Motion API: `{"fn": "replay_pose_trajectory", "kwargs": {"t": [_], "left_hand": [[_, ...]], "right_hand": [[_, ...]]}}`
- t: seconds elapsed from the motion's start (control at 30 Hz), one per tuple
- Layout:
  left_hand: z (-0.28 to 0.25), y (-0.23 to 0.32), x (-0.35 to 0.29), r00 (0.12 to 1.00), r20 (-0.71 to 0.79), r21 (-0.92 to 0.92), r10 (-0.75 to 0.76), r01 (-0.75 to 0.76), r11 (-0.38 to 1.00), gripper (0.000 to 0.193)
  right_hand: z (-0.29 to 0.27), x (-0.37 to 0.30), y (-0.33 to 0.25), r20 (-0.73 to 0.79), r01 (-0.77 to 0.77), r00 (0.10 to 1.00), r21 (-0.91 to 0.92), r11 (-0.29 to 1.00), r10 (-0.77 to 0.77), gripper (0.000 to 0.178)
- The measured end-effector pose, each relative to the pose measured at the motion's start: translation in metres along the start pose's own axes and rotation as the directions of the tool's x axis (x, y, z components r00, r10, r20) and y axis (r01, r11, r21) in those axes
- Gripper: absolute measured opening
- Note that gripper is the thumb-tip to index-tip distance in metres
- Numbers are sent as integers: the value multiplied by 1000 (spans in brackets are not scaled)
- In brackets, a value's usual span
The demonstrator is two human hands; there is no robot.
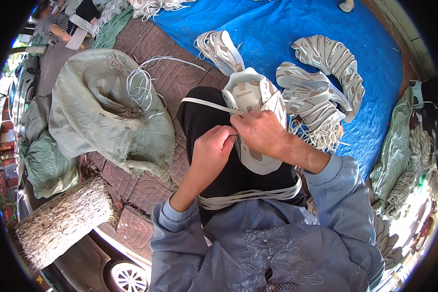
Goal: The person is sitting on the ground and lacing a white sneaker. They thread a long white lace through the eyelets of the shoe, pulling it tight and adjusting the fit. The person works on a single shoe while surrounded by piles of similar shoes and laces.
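A white-and-beige sneaker (261,164) rests on my dark-clothed lap, its heel opening away from me and its toe toward me. My right hand (264,132) lies over the lacing area, thumb and fingers pinched together. Beside it, my left hand (212,155) is closed too, its fingertips meeting the right ones at the sneaker's left edge. From between them a flat cream shoelace (207,102) stretches out to the left over my knee. The short piece of lace in the fingertips is mostly hidden. Several pale laces (250,195) lie across my thighs.
Rows of similar sneakers (328,56) lie on a blue tarp (258,24), one sneaker (221,51) just beyond my lap. A pale woven sack (78,92) with tangled cord (140,87) stands left, near a tree trunk (63,219). Another person (58,29) sits far left.
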State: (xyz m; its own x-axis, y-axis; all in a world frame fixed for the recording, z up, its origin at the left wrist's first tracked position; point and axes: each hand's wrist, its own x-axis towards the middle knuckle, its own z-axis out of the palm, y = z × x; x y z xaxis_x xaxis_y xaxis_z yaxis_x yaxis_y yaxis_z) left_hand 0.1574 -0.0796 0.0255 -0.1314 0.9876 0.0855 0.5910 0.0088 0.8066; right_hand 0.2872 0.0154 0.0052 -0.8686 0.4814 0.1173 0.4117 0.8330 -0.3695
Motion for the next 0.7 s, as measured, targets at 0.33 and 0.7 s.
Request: {"fn": "replay_pose_trajectory", "kwargs": {"t": [0.33,0.7], "left_hand": [[9,-6,-13,996,-92,27,-14,16,1000,15],[11,-7,19,978,131,212,162,-187,959,19]], "right_hand": [[-20,-16,9,110,-237,963,775,585,244,25],[-25,-20,45,-106,-131,963,615,777,247,28]]}}
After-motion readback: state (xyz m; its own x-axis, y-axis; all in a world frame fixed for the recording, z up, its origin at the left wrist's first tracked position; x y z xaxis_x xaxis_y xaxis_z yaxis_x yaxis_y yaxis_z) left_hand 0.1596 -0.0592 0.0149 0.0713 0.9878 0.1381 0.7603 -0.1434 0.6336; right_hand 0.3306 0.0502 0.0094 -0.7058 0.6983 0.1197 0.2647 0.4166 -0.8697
